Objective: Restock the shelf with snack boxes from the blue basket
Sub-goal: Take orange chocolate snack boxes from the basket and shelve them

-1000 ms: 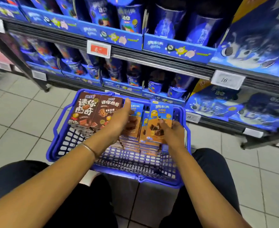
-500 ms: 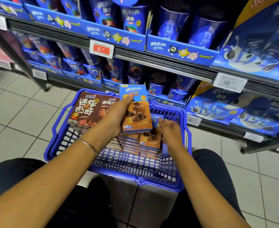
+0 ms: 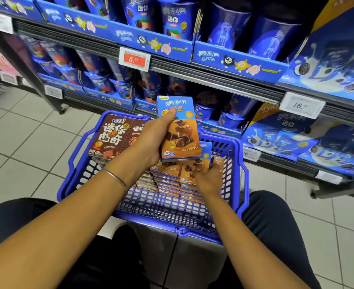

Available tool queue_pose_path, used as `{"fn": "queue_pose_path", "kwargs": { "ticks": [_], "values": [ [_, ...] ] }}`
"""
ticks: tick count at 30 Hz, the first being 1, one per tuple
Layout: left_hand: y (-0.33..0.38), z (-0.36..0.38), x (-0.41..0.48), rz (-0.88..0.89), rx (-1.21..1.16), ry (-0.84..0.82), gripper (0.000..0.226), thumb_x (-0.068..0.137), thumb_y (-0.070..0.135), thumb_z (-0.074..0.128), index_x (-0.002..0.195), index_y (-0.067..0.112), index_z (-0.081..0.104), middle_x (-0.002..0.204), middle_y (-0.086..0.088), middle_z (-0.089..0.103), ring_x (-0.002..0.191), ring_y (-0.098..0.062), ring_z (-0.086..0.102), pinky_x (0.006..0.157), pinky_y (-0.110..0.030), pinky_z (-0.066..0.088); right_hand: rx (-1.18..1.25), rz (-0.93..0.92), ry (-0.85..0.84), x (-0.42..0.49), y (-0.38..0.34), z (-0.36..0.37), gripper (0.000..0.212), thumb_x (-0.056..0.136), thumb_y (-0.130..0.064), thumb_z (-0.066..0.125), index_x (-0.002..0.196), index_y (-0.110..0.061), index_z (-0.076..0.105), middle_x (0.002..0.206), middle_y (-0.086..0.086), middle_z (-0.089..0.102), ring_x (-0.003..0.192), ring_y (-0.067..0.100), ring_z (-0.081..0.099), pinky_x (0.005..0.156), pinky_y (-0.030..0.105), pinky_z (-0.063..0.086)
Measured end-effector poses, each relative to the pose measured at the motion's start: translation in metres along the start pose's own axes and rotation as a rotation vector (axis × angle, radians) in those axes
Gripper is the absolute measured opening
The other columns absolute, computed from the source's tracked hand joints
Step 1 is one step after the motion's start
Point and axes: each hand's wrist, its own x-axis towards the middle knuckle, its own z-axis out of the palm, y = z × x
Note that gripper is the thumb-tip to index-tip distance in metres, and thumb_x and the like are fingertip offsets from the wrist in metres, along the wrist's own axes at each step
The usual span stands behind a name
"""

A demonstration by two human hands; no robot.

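Since approx 1 s ago my left hand point(image 3: 151, 140) has lifted one snack box point(image 3: 180, 134) out of the blue basket point(image 3: 242, 178). It's now held above the stacks, thumb on front, fingers wrapped behind. Right hand point(image 3: 208, 180) dropped onto the orange stack point(image 3: 167, 174), fingers curled over its top, can't tell if gripping. First box looks ready for the shelf point(image 3: 213, 80), imo.

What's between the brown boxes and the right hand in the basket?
Head view: stacked orange snack boxes fill that stretch, up to the right hand.
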Motion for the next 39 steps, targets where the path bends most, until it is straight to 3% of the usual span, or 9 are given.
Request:
{"fn": "queue_pose_path", "kwargs": {
  "ticks": [4,8,15,19,22,29,34,35,39],
  "values": [
    [0.001,-0.001,0.002,0.014,0.02,0.019,0.044,0.1,0.05,0.069,0.12,0.012,0.076,0.106,-0.014,0.082,0.104,-0.037,0.078,0.095,-0.057,0.061,0.231,0.031,0.018,0.005,0.001,-0.004,0.036,0.085,-0.005,0.072,0.094,-0.024,0.043,0.094,0.006,0.068,0.086,0.027,0.067,0.071,0.04,0.055],
    [0.0,-0.003,0.002,0.014,0.052,0.034,0.041,0.099,0.05,0.069,0.116,0.012,0.076,0.103,-0.013,0.082,0.101,-0.036,0.079,0.092,-0.056,0.063,0.455,0.026,0.046,-0.003,-0.009,-0.015,0.025,0.096,-0.012,0.065,0.093,-0.027,0.045,0.09,0.001,0.071,0.078,0.019,0.069,0.075,0.04,0.055],
    [0.001,-0.011,0.013,0.092,0.087,0.098,0.051,0.099,0.046,0.072,0.131,0.008,0.066,0.101,-0.013,0.082,0.09,-0.031,0.081,0.074,-0.043,0.066,0.694,-0.013,0.162,-0.023,-0.055,-0.058,0.015,0.096,-0.013,0.062,0.111,-0.015,0.058,0.089,-0.003,0.07,0.066,0.001,0.068,0.06,0.023,0.052],
    [-0.003,-0.01,0.013,0.106,0.071,0.092,0.058,0.098,0.051,0.071,0.135,0.008,0.062,0.104,-0.014,0.082,0.09,-0.031,0.081,0.067,-0.039,0.064,0.813,-0.05,0.078,-0.037,-0.087,-0.08,0.027,0.098,-0.019,0.061,0.12,-0.004,0.061,0.105,0.011,0.074,0.088,0.021,0.072,0.076,0.036,0.058],
    [-0.005,-0.003,0.009,0.114,0.082,0.029,0.049,0.101,0.058,0.063,0.113,0.012,0.075,0.095,-0.011,0.082,0.076,-0.027,0.08,0.059,-0.036,0.062,0.781,-0.114,-0.031,-0.047,-0.103,-0.08,0.024,0.098,-0.019,0.061,0.118,-0.004,0.062,0.099,0.009,0.075,0.083,0.019,0.073,0.068,0.033,0.059],
    [-0.005,0.006,0.002,0.129,0.056,-0.101,0.067,0.1,0.07,0.05,0.132,0.016,0.074,0.124,-0.019,0.076,0.115,-0.042,0.073,0.106,-0.062,0.054,0.573,-0.212,-0.171,-0.064,-0.115,-0.057,0.021,0.098,-0.032,0.06,0.115,-0.019,0.059,0.084,-0.012,0.074,0.078,0.005,0.072,0.066,0.025,0.056],
    [-0.003,0.0,0.0,0.122,0.053,-0.248,0.06,0.095,0.059,0.069,0.129,0.01,0.075,0.127,-0.019,0.075,0.119,-0.04,0.072,0.111,-0.058,0.052,0.456,-0.296,-0.205,-0.067,-0.12,-0.053,0.017,0.097,-0.033,0.061,0.09,-0.048,0.064,0.084,-0.01,0.075,0.077,0.004,0.073,0.072,0.031,0.057],
    [-0.003,-0.001,0.0,0.12,0.039,-0.239,0.057,0.096,0.055,0.071,0.129,0.009,0.075,0.126,-0.019,0.076,0.118,-0.04,0.073,0.11,-0.059,0.053,0.48,-0.277,-0.216,-0.069,-0.121,-0.054,0.007,0.096,-0.037,0.061,0.097,-0.044,0.064,0.09,-0.007,0.076,0.081,0.006,0.074,0.075,0.033,0.058],
    [0.003,-0.006,-0.002,0.098,-0.068,-0.205,0.05,0.1,0.052,0.064,0.126,0.01,0.075,0.117,-0.017,0.079,0.103,-0.034,0.078,0.095,-0.051,0.063,0.62,-0.113,-0.166,-0.053,-0.106,-0.047,0.044,0.101,-0.054,0.047,0.115,-0.014,0.06,0.112,0.012,0.073,0.101,0.025,0.07,0.087,0.043,0.054]
  ]
}}
